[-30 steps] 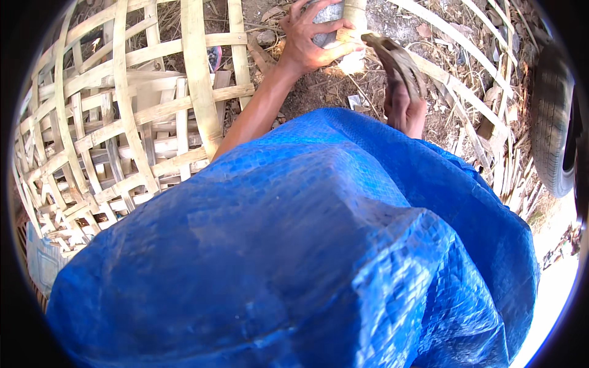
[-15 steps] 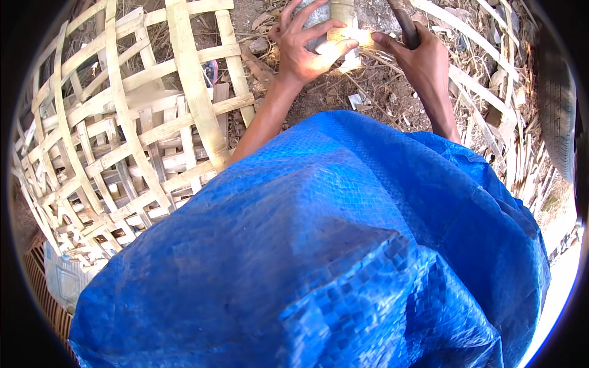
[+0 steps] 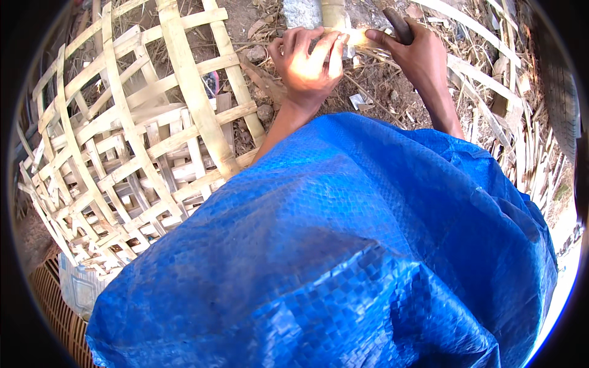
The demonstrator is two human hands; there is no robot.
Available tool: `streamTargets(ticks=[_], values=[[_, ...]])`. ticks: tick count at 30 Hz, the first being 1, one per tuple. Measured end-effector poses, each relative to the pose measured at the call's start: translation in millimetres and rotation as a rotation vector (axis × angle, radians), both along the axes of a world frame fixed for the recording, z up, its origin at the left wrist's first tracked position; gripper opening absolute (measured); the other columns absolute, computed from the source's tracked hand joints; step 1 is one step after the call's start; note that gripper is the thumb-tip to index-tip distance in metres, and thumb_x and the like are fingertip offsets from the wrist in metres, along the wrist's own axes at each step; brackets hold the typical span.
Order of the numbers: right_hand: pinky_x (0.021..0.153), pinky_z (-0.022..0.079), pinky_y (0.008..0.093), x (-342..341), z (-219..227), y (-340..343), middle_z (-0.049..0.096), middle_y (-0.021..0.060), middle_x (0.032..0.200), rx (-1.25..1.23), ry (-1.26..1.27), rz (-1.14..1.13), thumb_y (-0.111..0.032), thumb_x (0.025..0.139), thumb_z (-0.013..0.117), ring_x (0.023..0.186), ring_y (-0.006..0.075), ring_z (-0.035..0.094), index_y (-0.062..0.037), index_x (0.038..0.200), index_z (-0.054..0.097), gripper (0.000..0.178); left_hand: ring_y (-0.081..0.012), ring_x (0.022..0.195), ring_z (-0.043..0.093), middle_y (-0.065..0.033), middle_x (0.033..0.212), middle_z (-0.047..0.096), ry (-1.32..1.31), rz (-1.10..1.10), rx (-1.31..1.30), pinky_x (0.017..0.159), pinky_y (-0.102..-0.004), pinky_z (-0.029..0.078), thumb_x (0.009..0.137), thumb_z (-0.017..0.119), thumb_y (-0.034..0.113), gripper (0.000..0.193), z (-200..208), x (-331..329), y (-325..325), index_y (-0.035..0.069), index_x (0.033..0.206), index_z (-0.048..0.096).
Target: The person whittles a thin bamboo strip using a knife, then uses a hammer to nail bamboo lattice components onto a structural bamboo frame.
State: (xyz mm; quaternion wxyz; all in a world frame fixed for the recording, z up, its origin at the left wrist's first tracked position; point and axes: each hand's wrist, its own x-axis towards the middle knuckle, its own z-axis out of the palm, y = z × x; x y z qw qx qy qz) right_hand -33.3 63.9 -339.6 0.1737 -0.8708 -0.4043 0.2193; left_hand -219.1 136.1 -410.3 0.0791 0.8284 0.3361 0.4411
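At the top middle, my left hand has its fingers bent and pressed on a short pale bamboo piece, washed out by glare. My right hand is closed round a dark wooden handle, its thumb reaching toward the same piece. What the handle ends in is hidden or lost in the bright light. Behind the piece stands a thick bamboo length, beside a grey stone block.
Blue woven sheeting covers my lap. A large open-weave bamboo basket stands at left. Bent bamboo strips and a tyre are at right. Dry litter covers the soil. A brown slatted thing lies lower left.
My left hand has turned and drawn slightly nearer, its spread fingers now bent down over the bamboo piece. My right hand keeps the handle, nearly in place. The view has shifted slightly.
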Motion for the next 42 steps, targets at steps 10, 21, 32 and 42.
streamTargets(ticks=[10,21,32,42], values=[[0.067,0.052,0.0413,-1.7,3.4,1.6,0.066,0.0138,0.065,-0.017,0.017,-0.015,-0.062,0.074,0.082,0.065,0.0305,0.068,-0.0015,0.081,0.068,0.062,-0.0201,0.088,0.064,0.0002,0.090,0.067,-0.003,-0.004,-0.019,0.088,-0.0377,0.037,0.077,0.077,0.005,0.017,1.2,2.9,-2.0,0.013,0.092,0.073],[0.068,0.053,0.0393,-2.2,3.0,-0.7,0.067,0.0124,0.066,-0.018,0.051,-0.049,-0.061,0.073,0.083,0.066,0.0263,0.069,-0.0008,0.088,0.072,0.063,-0.0209,0.090,0.068,-0.0025,0.089,0.070,-0.045,0.019,-0.060,0.090,-0.0363,0.038,0.082,0.076,0.005,0.012,-6.2,4.7,-6.7,0.010,0.093,0.071],[0.063,0.052,0.0381,9.6,-3.7,1.1,0.065,0.0127,0.064,0.000,0.055,-0.005,-0.067,0.071,0.081,0.063,0.0249,0.066,0.0005,0.077,0.066,0.070,-0.0248,0.110,0.060,-0.0064,0.112,0.065,0.046,-0.358,0.072,0.099,-0.0416,0.038,0.082,0.078,0.029,0.041,10.4,5.9,-49.7,0.009,0.116,0.065],[0.055,0.043,0.0302,27.6,-8.9,-4.4,0.056,0.0034,0.061,0.214,0.329,-0.145,-0.064,0.092,0.062,0.059,0.0120,0.054,-0.0005,0.077,0.065,0.065,-0.0394,0.151,0.025,-0.0253,0.157,0.035,0.673,-0.410,-0.014,0.123,-0.0535,0.018,0.087,0.058,0.057,0.090,7.4,41.3,-54.6,-0.006,0.150,0.039]])
